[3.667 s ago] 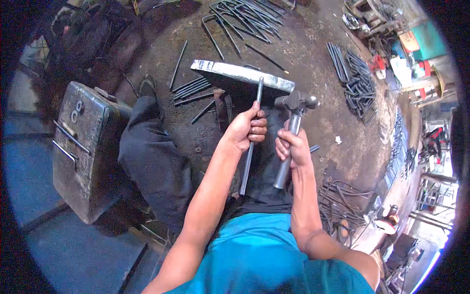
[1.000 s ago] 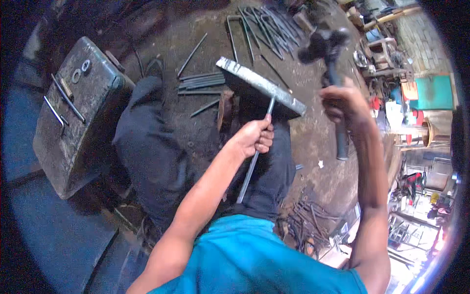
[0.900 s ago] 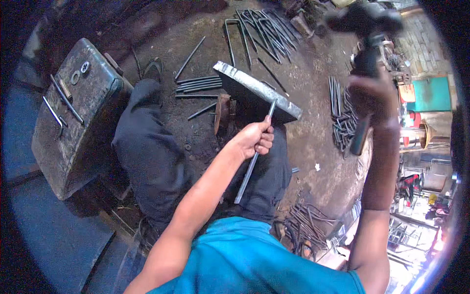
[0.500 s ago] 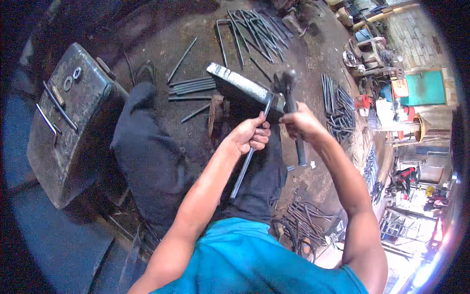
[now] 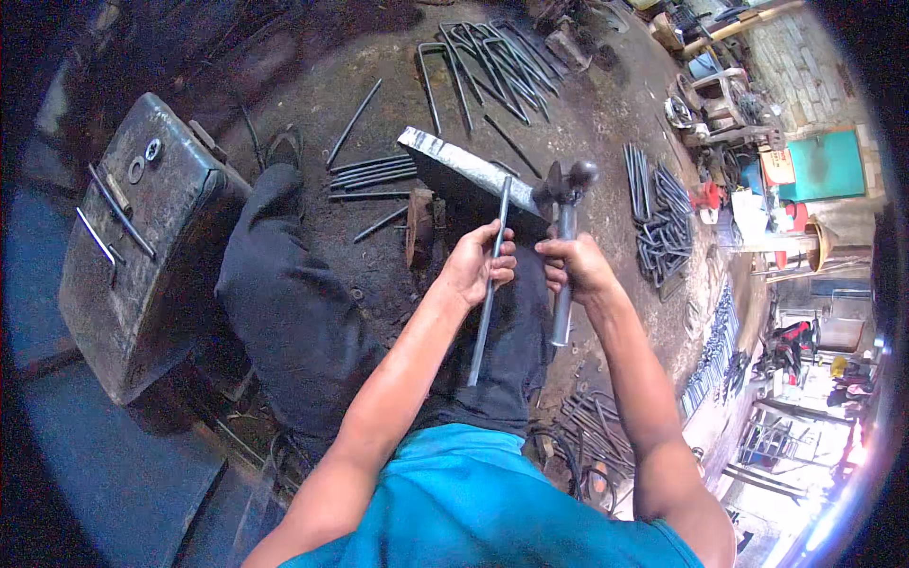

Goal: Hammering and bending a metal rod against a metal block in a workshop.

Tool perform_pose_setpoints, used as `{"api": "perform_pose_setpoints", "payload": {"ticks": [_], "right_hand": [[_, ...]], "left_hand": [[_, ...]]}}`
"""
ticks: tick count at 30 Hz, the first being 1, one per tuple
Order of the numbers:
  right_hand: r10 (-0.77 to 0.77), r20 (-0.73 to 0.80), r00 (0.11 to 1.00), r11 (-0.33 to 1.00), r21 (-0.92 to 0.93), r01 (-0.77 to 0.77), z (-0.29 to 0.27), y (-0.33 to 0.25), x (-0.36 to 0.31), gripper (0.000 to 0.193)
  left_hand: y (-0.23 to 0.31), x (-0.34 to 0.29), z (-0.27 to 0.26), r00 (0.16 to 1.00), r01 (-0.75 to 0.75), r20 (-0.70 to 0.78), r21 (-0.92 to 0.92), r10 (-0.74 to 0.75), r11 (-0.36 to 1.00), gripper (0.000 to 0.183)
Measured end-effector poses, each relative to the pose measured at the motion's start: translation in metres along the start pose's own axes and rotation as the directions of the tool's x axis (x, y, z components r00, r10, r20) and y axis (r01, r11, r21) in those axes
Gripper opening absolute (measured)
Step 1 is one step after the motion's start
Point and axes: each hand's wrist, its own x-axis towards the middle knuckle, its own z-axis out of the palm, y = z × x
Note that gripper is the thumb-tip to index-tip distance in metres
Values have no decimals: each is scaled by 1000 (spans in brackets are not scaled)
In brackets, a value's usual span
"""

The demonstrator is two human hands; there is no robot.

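My left hand [image 5: 481, 267] is closed round a straight grey metal rod [image 5: 485, 327]. The rod's far end lies against or just over the pale-topped steel block [image 5: 459, 161]; contact is hard to tell. To its right, my right hand [image 5: 578, 265] grips a ball-peen hammer [image 5: 565, 222] by its dark handle. The hammer's rounded head is beside the block's right end and looks raised above it. My fingers partly cover both the rod and the handle.
Several U-shaped bent rods [image 5: 488, 71] lie on the far floor, with more bent rods [image 5: 663, 222] at right. Straight rods [image 5: 374, 172] lie left of the block. A dark metal box [image 5: 142, 237] at far left carries washers and short rods. Other rods [image 5: 597, 421] lie near my right side.
The hammer head has come nearer to me and up, while its handle end has swung left. The rod has turned slightly more upright, its far end shifting left. Both hands keep their grip.
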Motion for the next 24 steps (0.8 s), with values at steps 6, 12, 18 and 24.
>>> {"api": "perform_pose_setpoints", "payload": {"ticks": [6, 12, 18, 24], "right_hand": [[5, 26, 1000, 999, 38, -6, -3, 1, -1, 19], [-2, 50, 999, 999, 49, -1, -4, 5, 0, 18], [4, 58, 998, 1000, 30, -5, -10, 0, 0, 22], [2, 49, 999, 1000, 14, -3, -13, 3, 4, 26]], "left_hand": [[-14, -9, 2, 987, -11, -159, 172, 39, 985, 33], [-15, -20, 6, 997, 76, 29, 37, -77, 996, 21], [-26, -24, 18, 987, 8, -154, 307, 42, 952, 36], [-25, -18, -2, 988, 155, -40, 209, -150, 966, 37]]}}
